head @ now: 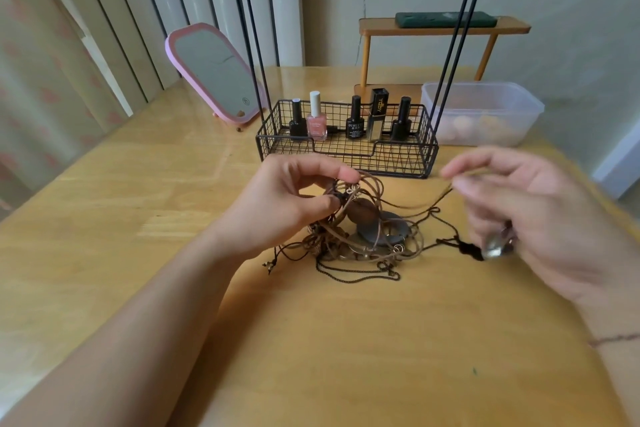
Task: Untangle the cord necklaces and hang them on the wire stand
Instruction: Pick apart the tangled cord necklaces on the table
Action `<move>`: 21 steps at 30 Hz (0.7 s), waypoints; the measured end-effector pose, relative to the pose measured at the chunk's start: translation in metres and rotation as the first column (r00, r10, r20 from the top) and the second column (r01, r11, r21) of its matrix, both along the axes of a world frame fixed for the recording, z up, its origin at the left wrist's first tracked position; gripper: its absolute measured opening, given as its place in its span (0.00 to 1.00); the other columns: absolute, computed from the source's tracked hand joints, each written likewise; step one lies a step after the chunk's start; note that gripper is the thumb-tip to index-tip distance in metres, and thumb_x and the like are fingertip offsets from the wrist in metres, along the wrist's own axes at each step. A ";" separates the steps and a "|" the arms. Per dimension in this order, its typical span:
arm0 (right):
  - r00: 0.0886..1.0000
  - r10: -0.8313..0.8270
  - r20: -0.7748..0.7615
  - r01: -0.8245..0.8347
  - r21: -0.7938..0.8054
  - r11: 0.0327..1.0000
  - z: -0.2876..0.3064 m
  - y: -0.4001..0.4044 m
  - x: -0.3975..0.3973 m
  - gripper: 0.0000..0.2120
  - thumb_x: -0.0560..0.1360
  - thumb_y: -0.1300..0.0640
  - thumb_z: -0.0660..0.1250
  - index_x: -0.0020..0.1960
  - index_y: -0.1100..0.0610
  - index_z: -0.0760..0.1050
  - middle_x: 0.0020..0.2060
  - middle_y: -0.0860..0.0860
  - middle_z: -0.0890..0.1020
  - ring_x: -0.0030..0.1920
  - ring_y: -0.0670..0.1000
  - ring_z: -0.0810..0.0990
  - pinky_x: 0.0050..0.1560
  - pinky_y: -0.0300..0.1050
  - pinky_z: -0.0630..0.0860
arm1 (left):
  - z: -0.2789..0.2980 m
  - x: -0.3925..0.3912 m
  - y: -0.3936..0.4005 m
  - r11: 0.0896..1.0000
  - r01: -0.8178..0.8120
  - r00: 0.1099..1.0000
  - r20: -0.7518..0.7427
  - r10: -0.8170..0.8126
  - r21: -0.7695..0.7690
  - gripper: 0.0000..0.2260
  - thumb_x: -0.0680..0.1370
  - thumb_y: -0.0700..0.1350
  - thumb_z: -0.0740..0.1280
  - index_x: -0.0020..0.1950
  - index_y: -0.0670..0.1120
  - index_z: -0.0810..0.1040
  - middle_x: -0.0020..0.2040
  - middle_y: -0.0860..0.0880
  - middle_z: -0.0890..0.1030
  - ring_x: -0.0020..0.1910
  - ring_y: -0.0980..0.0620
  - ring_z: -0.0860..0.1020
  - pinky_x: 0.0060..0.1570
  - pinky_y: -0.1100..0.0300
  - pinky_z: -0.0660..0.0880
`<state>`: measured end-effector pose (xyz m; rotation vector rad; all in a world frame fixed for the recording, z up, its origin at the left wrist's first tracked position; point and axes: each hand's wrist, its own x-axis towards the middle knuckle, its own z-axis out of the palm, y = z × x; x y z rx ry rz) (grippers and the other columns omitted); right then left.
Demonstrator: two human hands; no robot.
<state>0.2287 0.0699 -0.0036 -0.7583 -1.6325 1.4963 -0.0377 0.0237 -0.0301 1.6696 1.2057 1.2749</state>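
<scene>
A tangle of brown and black cord necklaces (363,246) lies on the wooden table, with a brown oval pendant (363,215) and a grey ring pendant (384,234) in it. My left hand (291,204) pinches cords and a dark knot at the top left of the tangle. Blurred and to the right, my right hand (526,215) pinches a thin brown cord (436,199) between thumb and forefinger, and its lower fingers hold a silvery pendant (493,250) on a black cord. The black wire stand (346,146) is just behind the tangle; its uprights rise out of the frame.
The stand's basket holds several nail-polish bottles (317,120). A pink-framed mirror (214,76) leans at the back left. A clear plastic box (481,111) sits at the back right, behind it a small wooden shelf (443,28) with a dark case on top.
</scene>
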 end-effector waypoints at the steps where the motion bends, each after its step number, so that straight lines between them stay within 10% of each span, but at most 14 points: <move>1: 0.986 0.141 0.092 -0.141 -0.002 0.990 -0.001 -0.002 0.002 0.12 0.69 0.48 0.75 0.47 0.53 0.82 0.24 0.48 0.69 0.26 0.49 0.67 0.29 0.43 0.70 | -0.001 0.000 0.000 1.000 0.016 0.999 0.029 -0.016 -0.008 0.16 0.74 0.27 0.70 0.53 0.46 0.84 0.53 0.47 0.85 0.52 0.51 0.82 0.49 0.63 0.79; 6: 0.702 0.598 0.387 -0.606 -0.115 0.787 -0.003 -0.012 -0.001 0.14 0.72 0.47 0.76 0.56 0.46 0.81 0.26 0.53 0.71 0.29 0.51 0.72 0.36 0.41 0.73 | -0.001 0.001 0.000 0.998 0.068 0.994 0.091 -0.068 0.006 0.20 0.73 0.25 0.69 0.57 0.46 0.82 0.54 0.42 0.83 0.49 0.50 0.80 0.47 0.64 0.79; 11: 0.737 0.208 0.643 -0.474 0.273 0.837 -0.019 -0.018 -0.017 0.14 0.74 0.45 0.73 0.58 0.37 0.76 0.30 0.43 0.80 0.29 0.44 0.74 0.34 0.40 0.71 | 0.000 0.001 0.000 0.995 0.098 0.978 0.182 -0.099 0.013 0.23 0.70 0.26 0.67 0.61 0.44 0.80 0.56 0.48 0.83 0.47 0.54 0.79 0.45 0.63 0.79; 16: 0.938 -0.164 0.305 -0.107 0.707 0.700 -0.022 -0.018 -0.020 0.13 0.75 0.44 0.67 0.51 0.50 0.84 0.28 0.43 0.82 0.27 0.46 0.79 0.29 0.41 0.74 | -0.001 0.001 0.001 0.993 0.115 0.965 0.236 -0.114 0.010 0.22 0.70 0.27 0.67 0.60 0.46 0.80 0.51 0.52 0.84 0.48 0.52 0.80 0.49 0.58 0.79; 21: 0.954 -0.299 0.005 0.198 0.738 0.645 -0.021 -0.019 -0.025 0.10 0.79 0.53 0.65 0.46 0.58 0.82 0.30 0.47 0.81 0.31 0.46 0.79 0.30 0.43 0.75 | -0.001 0.002 0.000 0.992 0.127 0.927 0.359 -0.110 -0.024 0.27 0.69 0.23 0.62 0.60 0.45 0.82 0.51 0.48 0.84 0.47 0.51 0.81 0.53 0.28 0.66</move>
